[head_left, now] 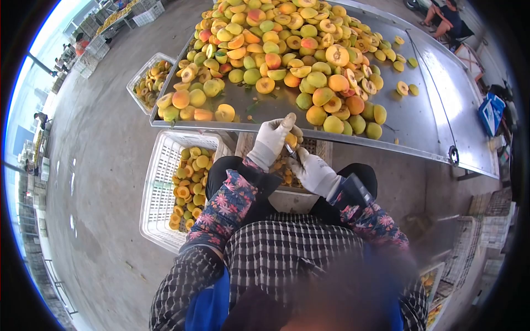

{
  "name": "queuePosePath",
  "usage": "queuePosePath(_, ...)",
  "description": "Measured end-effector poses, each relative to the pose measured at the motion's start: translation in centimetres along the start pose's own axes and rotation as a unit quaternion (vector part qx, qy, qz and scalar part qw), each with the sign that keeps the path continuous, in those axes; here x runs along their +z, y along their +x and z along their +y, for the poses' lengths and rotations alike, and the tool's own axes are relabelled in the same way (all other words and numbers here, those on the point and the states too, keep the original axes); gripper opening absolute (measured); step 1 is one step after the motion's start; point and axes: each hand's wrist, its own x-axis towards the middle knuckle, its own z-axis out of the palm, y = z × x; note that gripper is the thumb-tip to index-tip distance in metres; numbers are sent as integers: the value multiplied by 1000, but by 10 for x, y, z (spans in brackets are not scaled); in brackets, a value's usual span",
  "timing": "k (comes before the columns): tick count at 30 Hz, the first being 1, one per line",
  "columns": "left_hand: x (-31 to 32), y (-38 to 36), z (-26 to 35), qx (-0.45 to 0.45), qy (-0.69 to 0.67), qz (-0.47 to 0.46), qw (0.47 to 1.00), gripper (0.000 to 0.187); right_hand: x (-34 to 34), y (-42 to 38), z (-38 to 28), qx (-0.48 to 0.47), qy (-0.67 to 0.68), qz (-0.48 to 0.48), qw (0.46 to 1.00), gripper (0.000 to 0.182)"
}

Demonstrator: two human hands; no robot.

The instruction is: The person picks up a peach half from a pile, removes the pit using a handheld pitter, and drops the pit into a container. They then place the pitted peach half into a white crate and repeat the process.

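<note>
Both my hands wear white gloves and meet just in front of the metal table's [397, 142] near edge. My left hand [274, 138] is closed round a yellow-orange fruit [291, 140]. My right hand [313, 170] is closed on a small metal tool [290, 150], whose tip touches the fruit; its handle is mostly hidden in the glove. Beyond them, whole and halved fruits [317, 80] are heaped on the table. Under my hands stands a crate [322, 150] with cut pieces in it.
A white basket [157, 187] of halved fruit stands left of my knees, and another basket [137, 83] is beside the table's left end. A seated person [446, 19] is at the upper right. A blue box [490, 115] and stacked crates [494, 215] are on the right.
</note>
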Motion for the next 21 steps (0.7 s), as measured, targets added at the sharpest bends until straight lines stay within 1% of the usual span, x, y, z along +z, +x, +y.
queuePosePath(1, 0, 1, -1, 6, 5, 5, 1000, 51, 6, 1, 2, -33, 42, 30, 998, 40)
queuePosePath(3, 2, -5, 1, 23, -66, -2, 998, 51, 13, 7, -10, -98, 125, 90, 983, 38)
queuePosePath(4, 2, -7, 2, 30, -100, -4, 995, 51, 3, 1, -15, 9, 255, -14, 967, 35)
queuePosePath(5, 3, -7, 1, 39, -113, -1, 993, 52, -17, -2, -40, 139, 358, -90, 919, 32)
queuePosePath(7, 4, -7, 0, 56, -141, 5, 988, 52, -21, -2, -45, 188, 419, -118, 880, 30)
queuePosePath(8, 4, -7, -1, 48, -141, 2, 989, 52, -22, -3, -39, 200, 448, -133, 861, 37)
queuePosePath(11, 3, -5, -4, 36, -149, 2, 988, 52, -21, -5, -39, 219, 500, -133, 827, 37)
queuePosePath(13, 5, -5, -8, 37, -156, 4, 987, 52, -14, -7, -39, 219, 499, -119, 830, 38)
queuePosePath(14, 7, -5, -8, 22, -167, 19, 986, 50, -11, -7, -38, 219, 499, -111, 832, 39)
queuePosePath(16, 11, -5, -4, -6, -187, 49, 981, 46, 9, -5, -18, 119, 406, -46, 905, 39)
queuePosePath(18, 14, -7, 0, -6, -204, 59, 977, 47, 25, 2, -14, -32, 294, 69, 953, 30)
queuePosePath(19, 14, -8, 0, -7, -212, 63, 975, 47, 23, -1, -10, 46, 360, 19, 931, 34)
queuePosePath(20, 14, -8, -1, -5, -221, 56, 974, 47, 5, -7, -28, 125, 422, -33, 898, 40)
queuePosePath(21, 12, -9, -1, -2, -231, 48, 972, 46, -6, -10, -39, 203, 477, -85, 851, 45)
